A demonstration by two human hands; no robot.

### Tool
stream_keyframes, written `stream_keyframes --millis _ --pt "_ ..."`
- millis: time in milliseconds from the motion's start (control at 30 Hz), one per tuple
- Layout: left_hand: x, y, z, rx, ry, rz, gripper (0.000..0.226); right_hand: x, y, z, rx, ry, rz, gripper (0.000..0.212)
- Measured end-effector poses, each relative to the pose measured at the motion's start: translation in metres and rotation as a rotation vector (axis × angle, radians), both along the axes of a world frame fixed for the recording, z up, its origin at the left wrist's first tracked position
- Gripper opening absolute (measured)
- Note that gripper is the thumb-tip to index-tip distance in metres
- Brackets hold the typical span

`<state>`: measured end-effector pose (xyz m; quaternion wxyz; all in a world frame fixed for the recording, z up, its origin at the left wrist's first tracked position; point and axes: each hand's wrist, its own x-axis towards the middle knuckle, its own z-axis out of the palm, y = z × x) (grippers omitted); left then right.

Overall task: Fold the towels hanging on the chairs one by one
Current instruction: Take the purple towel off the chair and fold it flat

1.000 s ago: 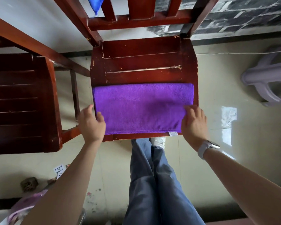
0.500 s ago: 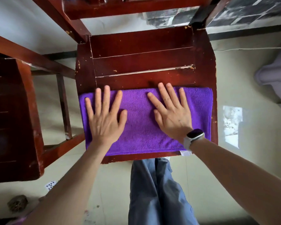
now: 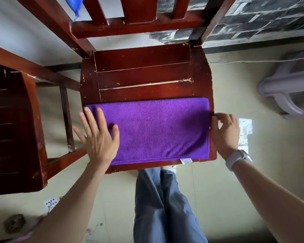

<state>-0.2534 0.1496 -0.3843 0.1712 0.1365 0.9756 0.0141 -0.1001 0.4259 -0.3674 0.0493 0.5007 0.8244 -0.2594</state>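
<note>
Now, with purple towel [image 3: 158, 130] flat on chair seat [image 3: 144, 74]: keep left hand [image 3: 98, 137] spread, pressing towel's left end; pinch right edge with curled right hand [image 3: 224, 130], fold squarely toward left hand.

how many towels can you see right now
2. A purple towel lies folded flat on the chair seat; a blue towel, mostly cut off, hangs at the chair back. Others may be out of view.

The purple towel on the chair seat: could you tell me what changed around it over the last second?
Both hands, flat on the towel half a second ago, slid outward: the left hand rests open on its left end, the right hand curls at its right edge. The purple towel stays folded on the chair seat.
</note>
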Motion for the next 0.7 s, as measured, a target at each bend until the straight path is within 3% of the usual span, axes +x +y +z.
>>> stream_keyframes --millis 100,167,533,633,700 --pt "0.026 0.002 0.006 -0.012 -0.044 -0.147 0.066 -0.006 -0.01 0.003 -0.185 -0.059 -0.158 0.028" --pt "0.041 0.001 0.007 -0.037 -0.093 -0.195 0.064 -0.011 -0.013 0.004 -0.231 -0.1 -0.223 0.027" --pt "0.047 -0.002 0.007 -0.055 -0.159 -0.222 0.064 -0.033 -0.024 0.006 -0.27 -0.238 -0.205 0.023" --pt "0.045 -0.003 0.009 -0.011 -0.169 -0.208 0.063 -0.035 -0.029 0.017 -0.289 -0.198 -0.231 0.029" --pt "0.041 -0.004 0.012 0.043 -0.19 -0.198 0.061 -0.036 -0.032 0.028 -0.318 -0.119 -0.273 0.016"
